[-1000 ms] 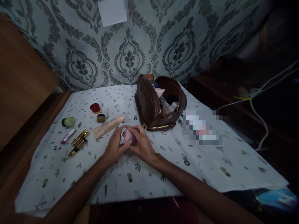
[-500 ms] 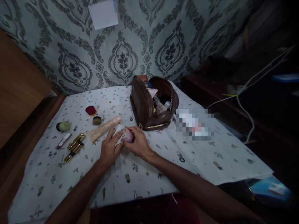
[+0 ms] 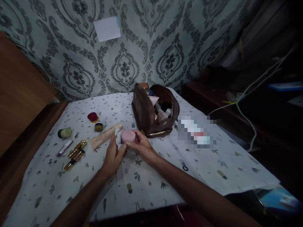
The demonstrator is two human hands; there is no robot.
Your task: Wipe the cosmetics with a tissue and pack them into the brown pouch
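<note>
A small round pink jar (image 3: 128, 136) is held between my two hands above the patterned cloth. My right hand (image 3: 143, 146) grips its right side with thumb and fingers. My left hand (image 3: 114, 155) is closed on a white wipe or tissue (image 3: 118, 138), which lies against the jar's left side. Just behind my left hand lies a beige squeeze tube (image 3: 105, 137). Beyond my right hand stands an unzipped brown makeup bag (image 3: 151, 116), filled with several cosmetics.
On the left lie gold lipstick tubes (image 3: 75, 154), a lip gloss (image 3: 64, 148), a green jar (image 3: 64, 132), a red-lidded pot (image 3: 92, 117) and a small dark pot (image 3: 98, 127). A pixelated item (image 3: 196, 132) sits right of the bag. White cables (image 3: 252, 123) hang farther right.
The pink jar has turned so that more of its smooth pink surface shows. My left fingers have shifted back from its front, with the white wipe beside it. The view has tilted up slightly.
</note>
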